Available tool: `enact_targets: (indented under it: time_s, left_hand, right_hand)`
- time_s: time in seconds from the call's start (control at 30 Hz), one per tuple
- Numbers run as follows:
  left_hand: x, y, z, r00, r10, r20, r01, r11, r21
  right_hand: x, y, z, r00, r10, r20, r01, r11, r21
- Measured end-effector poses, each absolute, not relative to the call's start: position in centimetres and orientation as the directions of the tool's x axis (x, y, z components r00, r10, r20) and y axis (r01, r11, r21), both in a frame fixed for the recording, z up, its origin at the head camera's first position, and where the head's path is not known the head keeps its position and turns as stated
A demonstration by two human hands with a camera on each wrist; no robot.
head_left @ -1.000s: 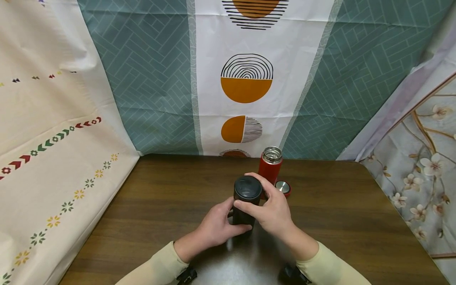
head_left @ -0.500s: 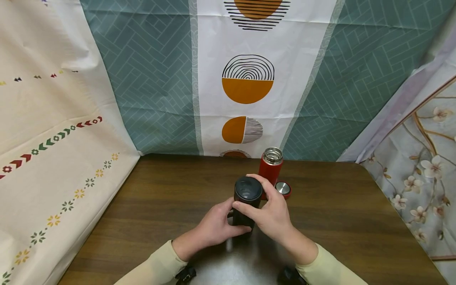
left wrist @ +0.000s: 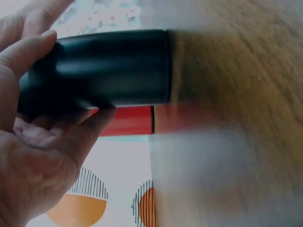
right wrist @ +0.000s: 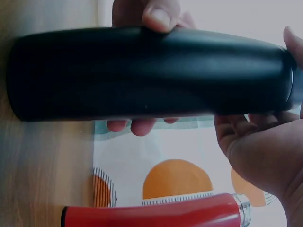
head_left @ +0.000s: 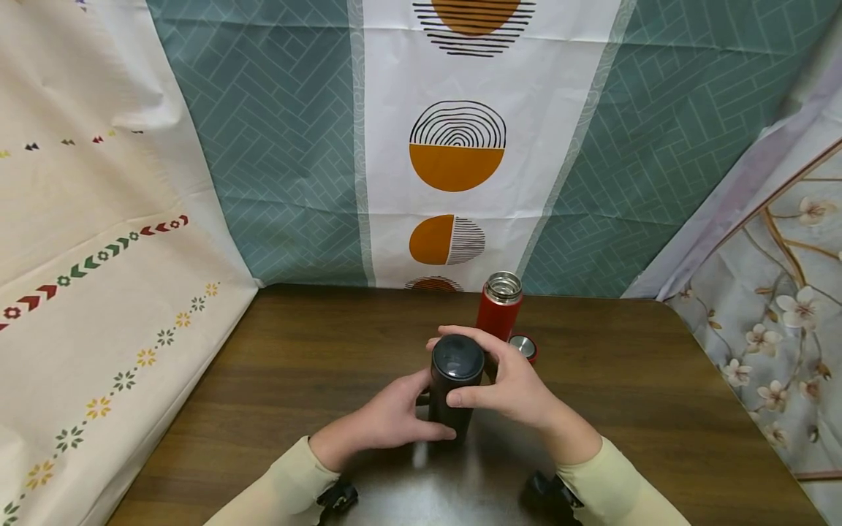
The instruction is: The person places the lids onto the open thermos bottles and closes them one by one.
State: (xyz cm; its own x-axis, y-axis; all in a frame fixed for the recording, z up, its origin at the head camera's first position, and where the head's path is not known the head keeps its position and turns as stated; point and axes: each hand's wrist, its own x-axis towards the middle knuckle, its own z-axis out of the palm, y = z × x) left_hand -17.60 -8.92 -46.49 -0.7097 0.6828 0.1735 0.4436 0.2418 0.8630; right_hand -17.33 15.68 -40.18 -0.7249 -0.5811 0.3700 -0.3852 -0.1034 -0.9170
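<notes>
A black thermos [head_left: 442,400] with a dark round top stands upright near the middle of the wooden table. My left hand [head_left: 397,415] grips its body from the left, the thumb across the near side and the fingers behind. Around its upper part curls my right hand [head_left: 520,383], thumb on the near side, fingers reaching round the far side of the top. In the right wrist view the black thermos [right wrist: 151,75] spans most of the frame, with both hands on it. A red thermos [head_left: 498,310] stands behind, its steel mouth uncovered.
A red lid [head_left: 523,346], its steel inside facing up, lies right of the red thermos. Patterned cloth [head_left: 454,168] hangs along the table's back edge. More cloth borders the table at the left and right.
The black thermos has shifted slightly towards me. My right hand has changed its hold: its thumb sits lower on the near side and its fingers reach farther round behind the top.
</notes>
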Motion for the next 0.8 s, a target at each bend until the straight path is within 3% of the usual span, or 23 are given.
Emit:
enact_targets:
  time_s: [0.23, 0.8]
  left_hand:
    - [-17.63, -9.08, -46.47, -0.699, 0.699, 0.150, 0.430, 0.244, 0.869]
    - [-17.05, -8.29, -46.62, -0.747, 0.622, 0.235, 0.479, 0.258, 0.839]
  right_hand:
    - [-17.51, 15.85, -40.16, -0.669, -0.624, 0.404, -0.398, -0.158, -0.904]
    - [-17.25, 15.60, -40.38, -0.763, -0.503, 0.406, -0.482, 0.023, -0.876]
